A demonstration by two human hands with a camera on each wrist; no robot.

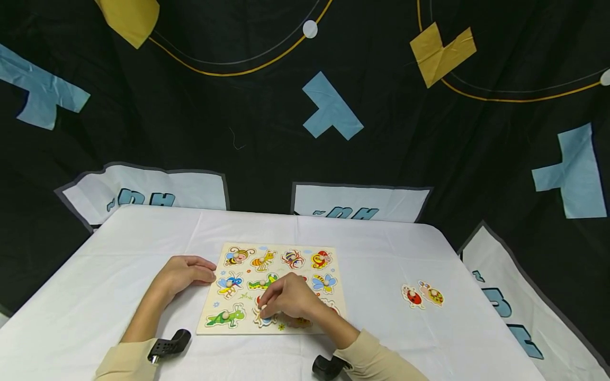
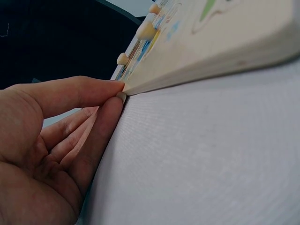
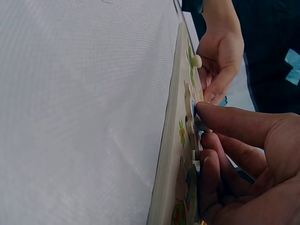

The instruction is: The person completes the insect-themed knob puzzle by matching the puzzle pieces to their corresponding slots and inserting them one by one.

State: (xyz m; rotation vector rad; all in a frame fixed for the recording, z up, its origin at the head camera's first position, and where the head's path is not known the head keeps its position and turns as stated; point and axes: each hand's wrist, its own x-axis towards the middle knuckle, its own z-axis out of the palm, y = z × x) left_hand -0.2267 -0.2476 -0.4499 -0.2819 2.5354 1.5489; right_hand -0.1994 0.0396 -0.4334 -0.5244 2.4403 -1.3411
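Observation:
A wooden peg puzzle board (image 1: 245, 330) with insect pictures lies flat on the white table. My left hand (image 1: 183, 278) is at its left edge. In the left wrist view, the thumb and forefinger of that hand (image 2: 70, 136) pinch the board's rim (image 2: 187, 77). Over the front row, my right hand (image 1: 293, 299) pinches the knob of an insect puzzle piece (image 1: 263, 320), partly hidden under the fingers. The right wrist view has this piece (image 3: 190, 115) at the board's face beneath the fingertips; whether it is fully seated I cannot tell.
Two loose pieces, a red ladybug (image 1: 412, 297) and a yellow spotted beetle (image 1: 431, 293), lie side by side on the table at the right. A green grasshopper piece (image 1: 225, 316) with a knob sits at the board's front left. Behind the table hangs a black cloth (image 1: 267, 159).

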